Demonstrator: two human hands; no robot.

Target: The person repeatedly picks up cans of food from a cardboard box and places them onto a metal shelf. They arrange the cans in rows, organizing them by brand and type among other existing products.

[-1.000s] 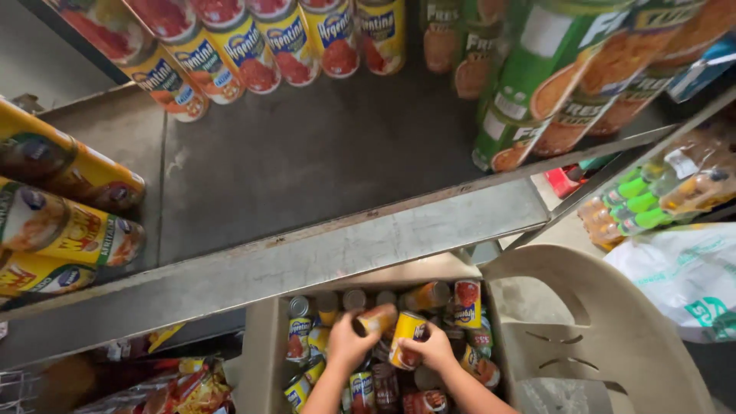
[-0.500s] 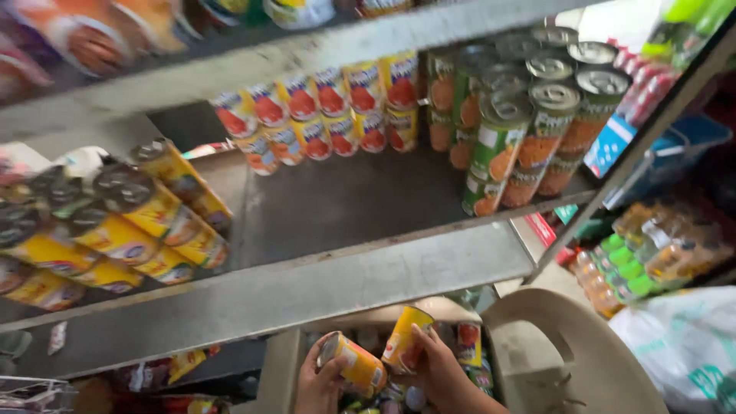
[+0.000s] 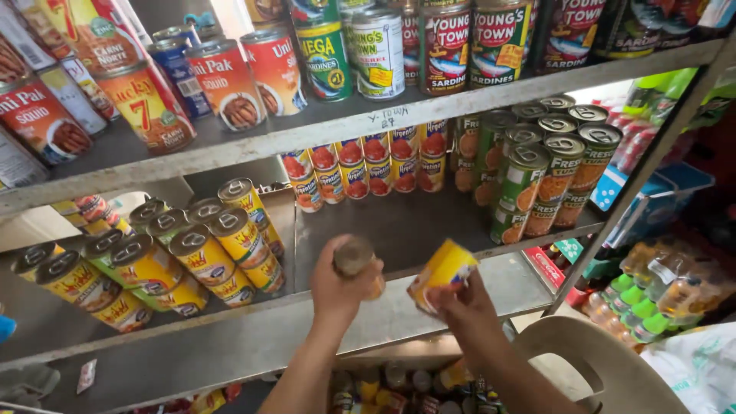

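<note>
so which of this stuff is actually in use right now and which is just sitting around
In hand:
- left hand grips a can
- right hand grips a yellow can
- bare middle shelf ahead of them

Sitting about:
- stacked yellow cans
- green cans
- bottles
- plastic chair

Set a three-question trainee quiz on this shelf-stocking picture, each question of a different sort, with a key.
1. True or false: each hand holds one can.
2. Multiple choice: the bare patch of the middle shelf lies A) between the yellow cans and the green cans, B) left of the yellow cans, C) on the top shelf.
3. Fill in: the right hand grips a ___ can.

Key
1. True: the left hand holds a can end-on, the right hand another.
2. A.
3. Yellow.
</note>
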